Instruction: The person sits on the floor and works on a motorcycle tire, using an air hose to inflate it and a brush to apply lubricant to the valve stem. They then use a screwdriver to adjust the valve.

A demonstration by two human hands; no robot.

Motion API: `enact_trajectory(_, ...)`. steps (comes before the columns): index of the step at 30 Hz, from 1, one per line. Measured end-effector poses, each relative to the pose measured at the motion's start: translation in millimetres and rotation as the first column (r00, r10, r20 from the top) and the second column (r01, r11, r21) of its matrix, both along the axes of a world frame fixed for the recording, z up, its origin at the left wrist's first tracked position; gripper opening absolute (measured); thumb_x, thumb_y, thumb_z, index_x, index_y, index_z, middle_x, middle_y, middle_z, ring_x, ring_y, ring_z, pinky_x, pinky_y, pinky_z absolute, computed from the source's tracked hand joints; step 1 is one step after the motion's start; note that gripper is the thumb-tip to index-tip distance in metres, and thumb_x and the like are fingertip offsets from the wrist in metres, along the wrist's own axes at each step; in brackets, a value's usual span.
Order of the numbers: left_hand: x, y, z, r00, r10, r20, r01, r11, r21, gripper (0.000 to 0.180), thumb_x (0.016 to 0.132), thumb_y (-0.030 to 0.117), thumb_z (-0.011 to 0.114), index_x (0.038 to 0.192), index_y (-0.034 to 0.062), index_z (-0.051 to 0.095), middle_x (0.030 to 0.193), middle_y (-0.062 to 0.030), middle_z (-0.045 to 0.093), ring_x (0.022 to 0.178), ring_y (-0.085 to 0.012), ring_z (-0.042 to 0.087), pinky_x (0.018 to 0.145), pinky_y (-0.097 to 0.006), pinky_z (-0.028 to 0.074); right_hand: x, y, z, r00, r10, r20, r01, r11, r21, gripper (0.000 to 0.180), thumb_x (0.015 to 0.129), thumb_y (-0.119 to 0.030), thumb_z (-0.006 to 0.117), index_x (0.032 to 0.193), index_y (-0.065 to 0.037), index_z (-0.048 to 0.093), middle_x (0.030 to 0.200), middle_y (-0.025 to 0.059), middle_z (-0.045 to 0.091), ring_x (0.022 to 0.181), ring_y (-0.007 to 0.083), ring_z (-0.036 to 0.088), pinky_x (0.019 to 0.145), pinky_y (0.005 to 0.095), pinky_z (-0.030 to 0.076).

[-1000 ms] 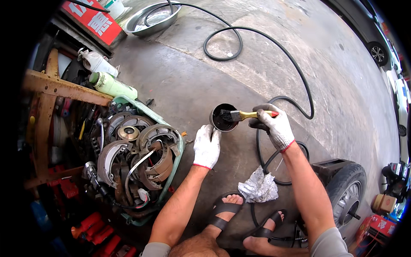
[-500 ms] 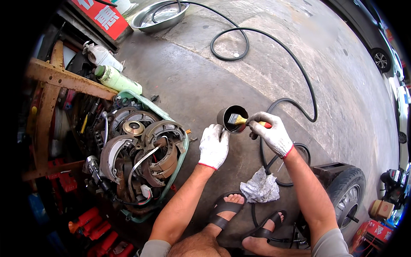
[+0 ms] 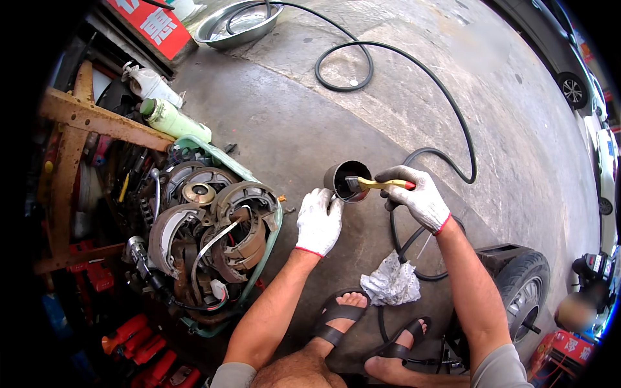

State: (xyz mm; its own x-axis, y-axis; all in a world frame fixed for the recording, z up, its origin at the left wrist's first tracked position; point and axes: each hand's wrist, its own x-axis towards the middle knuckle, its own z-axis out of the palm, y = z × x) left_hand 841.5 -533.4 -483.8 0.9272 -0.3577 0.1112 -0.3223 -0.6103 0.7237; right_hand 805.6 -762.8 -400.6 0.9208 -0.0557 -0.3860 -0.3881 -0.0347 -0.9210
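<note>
Both my hands wear white knitted gloves with red cuffs. My left hand (image 3: 319, 220) grips a dark metal cylinder (image 3: 332, 182) by its near left side, its fingertips hidden behind the wall. The round mouth faces up toward me and its inside is dark. In my right hand (image 3: 417, 194) is a paintbrush (image 3: 374, 184) with a yellow, red-ended handle, held from the right. Its dark bristle end lies within the cylinder's mouth; whether it touches the inner wall I cannot tell.
At left, a green crate (image 3: 275, 236) is heaped with brake shoes (image 3: 169, 236) and other metal parts. A crumpled cloth (image 3: 391, 279) lies by my feet. A black hose (image 3: 446, 90) loops over the concrete to a metal basin (image 3: 242, 37). A small wheel (image 3: 527, 291) stands at right.
The brush has turned in my right hand, so its handle now lies flatter across the cylinder's rim and more of it shows. My left hand keeps its hold on the cylinder.
</note>
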Motion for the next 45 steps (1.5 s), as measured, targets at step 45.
enact_trajectory(45, 55, 49, -127, 0.894, 0.222, -0.390, -0.303, 0.939, -0.162, 0.057, 0.103, 0.042, 0.057, 0.130, -0.0080, 0.057, 0.105, -0.0069, 0.064, 0.088, -0.0152, 0.053, 0.081, -0.031, 0.045, -382, -137, 300, 0.511, -0.836, 0.201, 0.812, 0.391, -0.434, 0.021, 0.094, -0.016, 0.064, 0.105, 0.002, 0.062, 0.063, -0.0011, 0.051, 0.045, 0.0052, 0.042, 0.057, 0.0275, 0.056)
